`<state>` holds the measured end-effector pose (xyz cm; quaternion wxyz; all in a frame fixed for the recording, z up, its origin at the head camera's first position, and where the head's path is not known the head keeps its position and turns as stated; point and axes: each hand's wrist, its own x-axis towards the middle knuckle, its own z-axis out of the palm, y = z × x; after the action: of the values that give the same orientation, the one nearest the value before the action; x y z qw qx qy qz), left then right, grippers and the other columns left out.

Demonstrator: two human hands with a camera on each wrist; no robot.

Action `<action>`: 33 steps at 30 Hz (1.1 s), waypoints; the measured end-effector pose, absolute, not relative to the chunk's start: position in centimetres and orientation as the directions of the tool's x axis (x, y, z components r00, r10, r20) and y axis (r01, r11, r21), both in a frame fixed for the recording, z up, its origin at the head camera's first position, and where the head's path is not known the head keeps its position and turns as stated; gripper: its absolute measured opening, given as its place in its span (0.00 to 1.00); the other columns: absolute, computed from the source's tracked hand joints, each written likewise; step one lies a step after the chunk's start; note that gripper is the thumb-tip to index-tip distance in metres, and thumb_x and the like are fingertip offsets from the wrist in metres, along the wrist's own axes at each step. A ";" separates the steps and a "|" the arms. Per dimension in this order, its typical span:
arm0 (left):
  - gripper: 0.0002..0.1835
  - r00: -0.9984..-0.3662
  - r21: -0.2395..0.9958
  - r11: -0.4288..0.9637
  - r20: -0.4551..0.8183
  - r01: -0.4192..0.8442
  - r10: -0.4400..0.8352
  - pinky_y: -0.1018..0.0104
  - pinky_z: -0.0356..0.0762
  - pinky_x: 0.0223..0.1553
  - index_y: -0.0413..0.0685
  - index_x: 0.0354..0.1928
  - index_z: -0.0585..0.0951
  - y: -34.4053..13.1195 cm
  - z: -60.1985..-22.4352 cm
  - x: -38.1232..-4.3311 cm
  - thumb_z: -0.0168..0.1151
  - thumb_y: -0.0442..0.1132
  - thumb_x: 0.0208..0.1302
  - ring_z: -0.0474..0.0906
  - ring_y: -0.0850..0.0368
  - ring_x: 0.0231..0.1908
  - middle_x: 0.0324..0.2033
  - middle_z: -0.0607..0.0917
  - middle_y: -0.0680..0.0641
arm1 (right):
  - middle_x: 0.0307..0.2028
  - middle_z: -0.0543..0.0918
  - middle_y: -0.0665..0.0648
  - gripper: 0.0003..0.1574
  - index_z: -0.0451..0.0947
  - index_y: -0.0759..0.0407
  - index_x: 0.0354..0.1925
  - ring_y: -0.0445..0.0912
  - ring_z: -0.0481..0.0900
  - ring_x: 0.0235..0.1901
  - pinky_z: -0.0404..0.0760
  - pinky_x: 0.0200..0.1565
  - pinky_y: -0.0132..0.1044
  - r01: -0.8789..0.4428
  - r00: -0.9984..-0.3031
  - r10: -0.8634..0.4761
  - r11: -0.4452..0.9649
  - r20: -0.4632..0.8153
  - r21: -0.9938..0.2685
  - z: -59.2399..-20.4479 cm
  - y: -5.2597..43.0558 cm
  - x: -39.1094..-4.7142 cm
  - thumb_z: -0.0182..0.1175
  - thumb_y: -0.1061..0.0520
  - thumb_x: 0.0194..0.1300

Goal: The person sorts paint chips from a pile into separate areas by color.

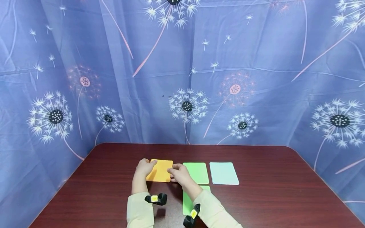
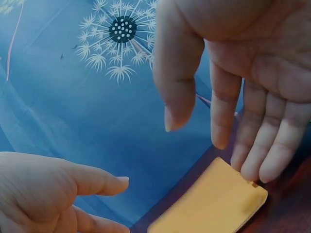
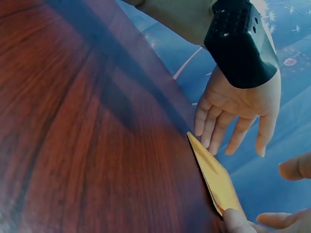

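An orange square card stack (image 1: 159, 173) with rounded corners lies flat at the left end of a row of cards. At its left edge is my left hand (image 1: 144, 168), with the fingertips right at the side and the thumb (image 2: 177, 97) lifted apart from them. My right hand (image 1: 181, 175) is at the opposite edge; in the right wrist view one fingertip (image 3: 235, 221) meets the near corner of the orange stack (image 3: 218, 182). Fingers of both hands are extended, and neither curls round the stack.
To the right lie a green square card (image 1: 196, 172) and a pale blue one (image 1: 224, 173). Another green card (image 1: 188, 202) sits nearer, partly hidden under my right forearm. The dark red wooden table (image 1: 273, 190) meets a blue dandelion-print curtain (image 1: 154, 117) at its back edge.
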<state>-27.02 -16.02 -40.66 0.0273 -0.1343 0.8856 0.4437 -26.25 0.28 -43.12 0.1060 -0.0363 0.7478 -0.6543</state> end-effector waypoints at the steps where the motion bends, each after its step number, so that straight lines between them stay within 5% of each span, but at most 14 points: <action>1: 0.32 -0.963 0.782 0.566 -0.166 -0.260 -0.213 0.41 0.66 0.59 0.20 0.60 0.64 -16.0 -40.7 -27.0 0.50 0.46 0.69 0.64 0.29 0.60 0.59 0.68 0.24 | 0.49 0.77 0.71 0.33 0.63 0.80 0.60 0.54 0.80 0.40 0.84 0.41 0.41 0.076 -0.976 -0.191 0.146 -0.104 -0.986 -43.2 0.3 -26.4 0.57 0.59 0.64; 6: 0.31 -0.965 0.811 0.537 -0.125 -0.234 -0.232 0.41 0.67 0.57 0.23 0.60 0.66 -15.6 -40.5 -27.0 0.51 0.46 0.69 0.66 0.30 0.58 0.58 0.69 0.25 | 0.46 0.78 0.67 0.32 0.66 0.77 0.57 0.49 0.80 0.37 0.83 0.38 0.36 0.024 -0.980 -0.193 0.150 -0.053 -0.988 -43.2 1.3 -26.7 0.58 0.55 0.65; 17: 0.27 -0.984 0.874 0.471 -0.042 -0.119 -0.171 0.44 0.72 0.53 0.30 0.60 0.69 -11.7 -38.7 -27.1 0.53 0.45 0.68 0.71 0.34 0.56 0.57 0.73 0.30 | 0.53 0.75 0.72 0.30 0.66 0.76 0.60 0.63 0.75 0.52 0.79 0.50 0.50 0.039 -0.990 -0.123 0.237 -0.070 -0.971 -40.6 4.8 -27.3 0.55 0.57 0.67; 33: 0.26 -0.997 0.855 0.512 -0.066 -0.082 -0.049 0.45 0.73 0.52 0.28 0.55 0.71 -7.9 -40.2 -27.8 0.57 0.45 0.66 0.74 0.37 0.52 0.52 0.76 0.31 | 0.57 0.73 0.72 0.29 0.68 0.74 0.59 0.64 0.74 0.54 0.75 0.53 0.55 0.079 -0.996 -0.011 0.427 -0.092 -0.901 -41.0 9.6 -28.1 0.55 0.54 0.68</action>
<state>-27.75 -7.94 -40.18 0.0166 -0.0376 0.8694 0.4925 -28.11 9.60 -41.01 0.0418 0.0200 0.8435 -0.5351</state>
